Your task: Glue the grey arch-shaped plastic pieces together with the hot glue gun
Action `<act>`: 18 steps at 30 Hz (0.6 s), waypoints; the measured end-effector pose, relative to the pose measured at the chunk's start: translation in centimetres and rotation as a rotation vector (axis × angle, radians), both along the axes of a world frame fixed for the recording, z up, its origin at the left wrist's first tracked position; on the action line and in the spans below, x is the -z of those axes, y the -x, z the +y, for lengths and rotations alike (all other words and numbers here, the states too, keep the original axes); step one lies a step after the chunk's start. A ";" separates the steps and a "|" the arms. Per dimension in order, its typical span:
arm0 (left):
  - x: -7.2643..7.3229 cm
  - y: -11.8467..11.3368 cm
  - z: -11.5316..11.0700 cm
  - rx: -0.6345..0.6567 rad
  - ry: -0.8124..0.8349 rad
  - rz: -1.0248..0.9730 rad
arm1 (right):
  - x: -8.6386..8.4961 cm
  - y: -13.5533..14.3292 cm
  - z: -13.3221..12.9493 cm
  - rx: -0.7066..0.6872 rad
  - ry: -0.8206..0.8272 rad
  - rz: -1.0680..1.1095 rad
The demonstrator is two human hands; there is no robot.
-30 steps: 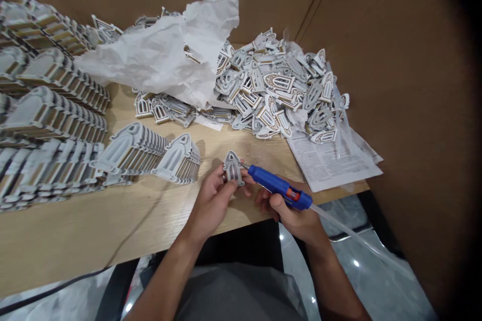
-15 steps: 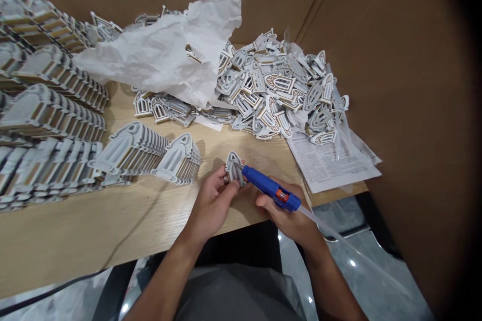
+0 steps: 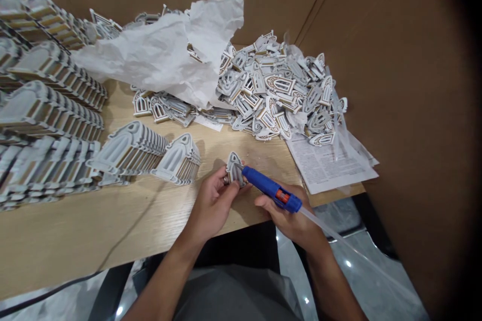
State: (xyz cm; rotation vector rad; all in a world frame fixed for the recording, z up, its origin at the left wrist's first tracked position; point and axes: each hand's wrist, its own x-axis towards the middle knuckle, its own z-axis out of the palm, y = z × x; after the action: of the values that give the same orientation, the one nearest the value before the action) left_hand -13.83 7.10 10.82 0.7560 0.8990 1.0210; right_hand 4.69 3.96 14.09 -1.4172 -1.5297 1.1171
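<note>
Glue gun [image 3: 266, 184], blue, gripped in right hand [image 3: 295, 215]; nozzle at upper part of small arched piece [image 3: 233, 170], contact unclear. Left hand [image 3: 213, 205] pinches that piece between thumb and fingers, near side of table [image 3: 169, 230]. Stacked arches [image 3: 176, 160] left; loose heap [image 3: 276, 85] far, beside crumpled paper [image 3: 161, 55].

Blue-and-orange glue gun [image 3: 266, 185], grey window-shaped piece [image 3: 234, 170], pale wood-grained table [image 3: 150, 230].

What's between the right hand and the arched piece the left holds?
The blue glue gun, pointing from right hand to arched piece, in the head view.
</note>
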 end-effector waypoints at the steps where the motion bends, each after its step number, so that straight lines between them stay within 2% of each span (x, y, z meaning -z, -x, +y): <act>1: 0.0 0.0 0.0 0.004 -0.003 0.001 | 0.0 0.0 0.0 -0.003 -0.003 0.005; 10: 0.0 0.0 0.0 0.004 -0.021 0.039 | 0.2 -0.2 -0.1 -0.021 -0.025 -0.043; 14: 0.3 0.0 -0.1 0.021 -0.048 0.064 | -0.1 -0.1 -0.2 -0.043 0.050 -0.033; 18: 0.8 0.2 -0.3 0.038 -0.101 0.115 | -1.1 0.3 -0.3 -0.052 0.160 -0.049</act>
State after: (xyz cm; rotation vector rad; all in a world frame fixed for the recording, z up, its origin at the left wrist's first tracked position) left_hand -13.99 6.75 10.05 0.9211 0.9334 1.0032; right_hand 4.42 3.68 15.20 -1.5281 -1.5479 1.2687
